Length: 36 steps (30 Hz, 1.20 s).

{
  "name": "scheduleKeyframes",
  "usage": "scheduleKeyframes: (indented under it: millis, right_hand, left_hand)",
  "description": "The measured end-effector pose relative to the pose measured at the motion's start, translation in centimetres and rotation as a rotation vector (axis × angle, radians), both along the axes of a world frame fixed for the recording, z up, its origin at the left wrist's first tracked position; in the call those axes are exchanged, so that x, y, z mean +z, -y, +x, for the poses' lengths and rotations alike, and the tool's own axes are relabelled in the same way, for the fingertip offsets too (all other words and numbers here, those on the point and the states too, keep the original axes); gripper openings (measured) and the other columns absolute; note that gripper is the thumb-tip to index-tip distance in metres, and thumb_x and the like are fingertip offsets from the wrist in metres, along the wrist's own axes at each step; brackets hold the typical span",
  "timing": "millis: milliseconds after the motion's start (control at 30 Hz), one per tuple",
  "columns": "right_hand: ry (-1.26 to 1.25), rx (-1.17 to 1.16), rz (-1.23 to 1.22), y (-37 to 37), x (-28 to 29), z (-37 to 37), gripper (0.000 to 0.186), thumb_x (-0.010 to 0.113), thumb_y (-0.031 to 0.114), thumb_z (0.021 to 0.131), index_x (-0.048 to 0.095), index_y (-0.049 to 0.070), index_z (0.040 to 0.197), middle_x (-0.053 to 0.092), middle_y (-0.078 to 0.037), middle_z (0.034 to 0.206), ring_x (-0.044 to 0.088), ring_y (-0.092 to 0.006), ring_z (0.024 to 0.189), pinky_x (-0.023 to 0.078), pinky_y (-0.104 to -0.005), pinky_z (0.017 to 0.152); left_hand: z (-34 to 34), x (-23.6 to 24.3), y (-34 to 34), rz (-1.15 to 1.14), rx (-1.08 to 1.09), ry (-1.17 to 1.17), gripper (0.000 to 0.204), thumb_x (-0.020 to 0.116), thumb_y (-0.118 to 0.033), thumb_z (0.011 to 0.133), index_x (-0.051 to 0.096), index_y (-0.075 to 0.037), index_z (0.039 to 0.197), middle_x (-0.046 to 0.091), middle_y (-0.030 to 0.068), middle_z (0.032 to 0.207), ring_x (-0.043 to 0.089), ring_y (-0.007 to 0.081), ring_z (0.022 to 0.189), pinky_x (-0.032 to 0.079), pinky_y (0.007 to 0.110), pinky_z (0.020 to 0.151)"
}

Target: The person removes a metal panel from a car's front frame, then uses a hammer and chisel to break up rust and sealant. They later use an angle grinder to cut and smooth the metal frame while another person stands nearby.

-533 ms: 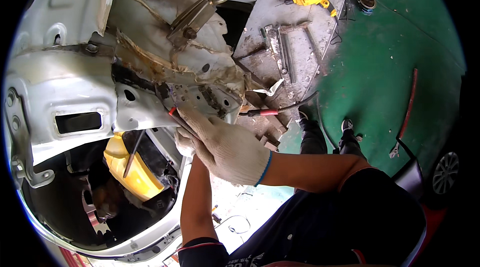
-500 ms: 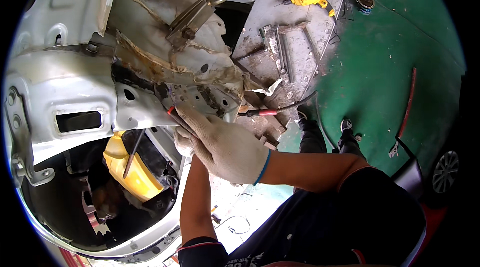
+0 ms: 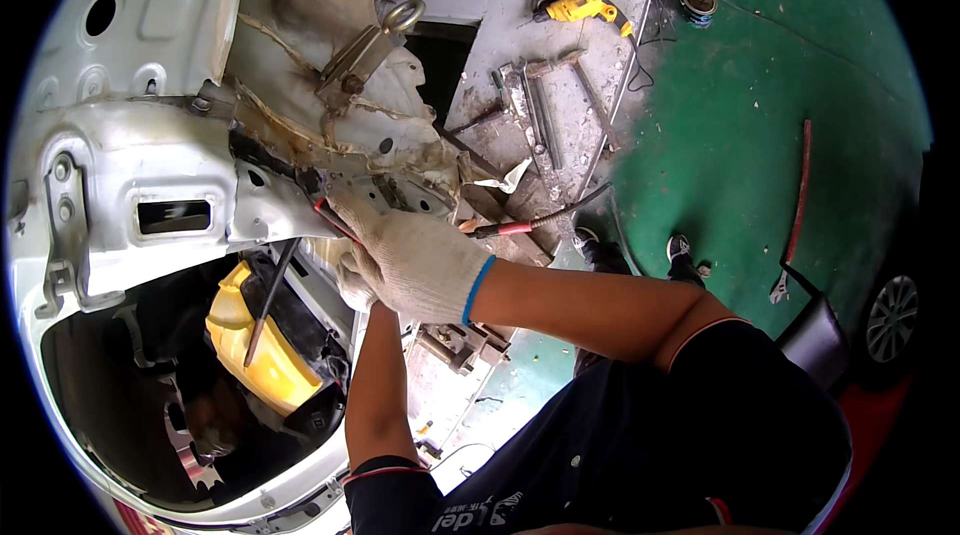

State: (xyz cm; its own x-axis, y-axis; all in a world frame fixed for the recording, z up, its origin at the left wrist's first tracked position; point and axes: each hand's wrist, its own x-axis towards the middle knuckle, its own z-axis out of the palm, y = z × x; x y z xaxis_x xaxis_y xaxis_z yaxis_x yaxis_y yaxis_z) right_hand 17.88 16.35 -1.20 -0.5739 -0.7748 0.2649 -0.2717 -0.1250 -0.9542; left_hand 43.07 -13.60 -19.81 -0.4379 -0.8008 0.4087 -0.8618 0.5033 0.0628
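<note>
Red-handled tool (image 3: 335, 220) at the torn seam of the white car body panel (image 3: 130, 160) is clenched in the gloved right hand (image 3: 415, 260); left hand (image 3: 352, 285), grip hidden, best kept braced beneath for steady levering.

Right hand: white knitted work glove with blue cuff (image 3: 415, 255) is pressing a red-handled tool (image 3: 335, 220) against the white sheet-metal car body panel (image 3: 130, 155).
Left hand: gloved (image 3: 352, 285), lying mostly hidden beneath the right.
Below: yellow plastic reservoir (image 3: 255, 350).
</note>
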Motion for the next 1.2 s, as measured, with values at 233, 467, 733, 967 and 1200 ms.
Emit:
scheduleKeyframes:
  millis: [233,467,733,967,1200]
  right_hand:
    - [-0.132,-0.039,0.126,2.2,-1.1,-1.6,0.05,0.054,0.02,0.101,0.04,0.003,0.145,0.063,-0.02,0.069,0.064,-0.04,0.059,0.051,-0.0524,0.055]
    - [0.022,-0.1,0.047,1.8,-1.5,0.0,0.059,0.058,0.019,0.099,0.034,-0.001,0.15,0.062,-0.018,0.066,0.065,-0.0396,0.059,0.052,-0.0509,0.056]
    - [0.02,-0.124,-0.048,0.5,-1.4,1.9,0.061,0.058,0.017,0.099,0.033,0.004,0.154,0.066,-0.024,0.106,0.068,-0.0408,0.069,0.056,-0.0488,0.059]
    - [-0.016,-0.09,0.078,0.4,-1.1,2.0,0.063,0.058,0.019,0.099,0.033,0.007,0.155,0.066,-0.023,0.098,0.067,-0.0377,0.063,0.056,-0.0469,0.056]
    - [0.066,0.026,0.025,0.4,-1.2,1.4,0.062,0.057,0.019,0.1,0.031,0.005,0.155,0.067,-0.025,0.1,0.068,-0.0384,0.065,0.055,-0.0474,0.056]
  left_hand:
    - [-1.6,-1.1,1.0,-0.149,-0.119,-0.043,0.054,0.037,-0.044,0.103,0.07,-0.003,0.095,0.071,0.0217,0.1,0.065,0.0445,0.091,0.051,0.054,0.08]
    - [-3.5,1.5,-2.2,-0.105,0.004,-0.104,0.051,0.036,-0.041,0.102,0.069,-0.005,0.089,0.071,0.0187,0.096,0.065,0.0431,0.087,0.051,0.056,0.077]
    - [-4.2,1.8,-2.5,-0.116,0.004,-0.139,0.05,0.037,-0.041,0.102,0.069,-0.005,0.089,0.071,0.0184,0.095,0.065,0.0426,0.086,0.051,0.055,0.076]
    - [-5.6,2.3,-2.4,-0.117,0.011,-0.143,0.049,0.038,-0.041,0.102,0.069,-0.005,0.089,0.071,0.0182,0.094,0.065,0.0421,0.085,0.051,0.055,0.075]
    - [-5.7,2.3,-2.0,-0.115,0.003,-0.133,0.048,0.039,-0.04,0.102,0.069,-0.005,0.089,0.071,0.018,0.093,0.065,0.0416,0.084,0.051,0.054,0.074]
